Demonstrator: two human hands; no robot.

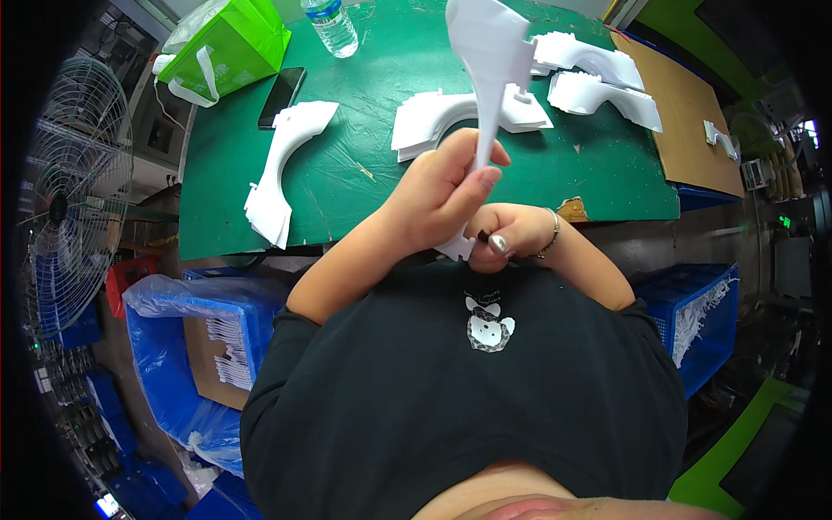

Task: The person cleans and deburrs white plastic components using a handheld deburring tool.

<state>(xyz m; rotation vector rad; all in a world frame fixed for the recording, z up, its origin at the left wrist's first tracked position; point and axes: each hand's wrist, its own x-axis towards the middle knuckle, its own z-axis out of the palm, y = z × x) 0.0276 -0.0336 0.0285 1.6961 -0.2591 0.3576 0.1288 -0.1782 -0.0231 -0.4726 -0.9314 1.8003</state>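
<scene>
A white curved plastic part (pixel 490 52) stands upright in front of my chest. My left hand (pixel 440 192) is closed round its narrow middle. Below it, my right hand (pixel 516 234) is pinched at the part's notched lower end. A small dark thing shows at those fingertips, too little of it to name. On the green table (pixel 364 191) beyond my hands lies a stack of similar white parts (pixel 438 113). One more curved white part (pixel 282 173) rests to the left, and further stacked parts (pixel 598 82) lie at the far right.
A phone (pixel 282 97), a green bag (pixel 230 56) and a water bottle (pixel 331 28) are at the table's back left. Cardboard (pixel 680 121) covers the right end. Blue crates (pixel 260 321) flank me, the left one holding white parts. A fan (pixel 74 199) stands far left.
</scene>
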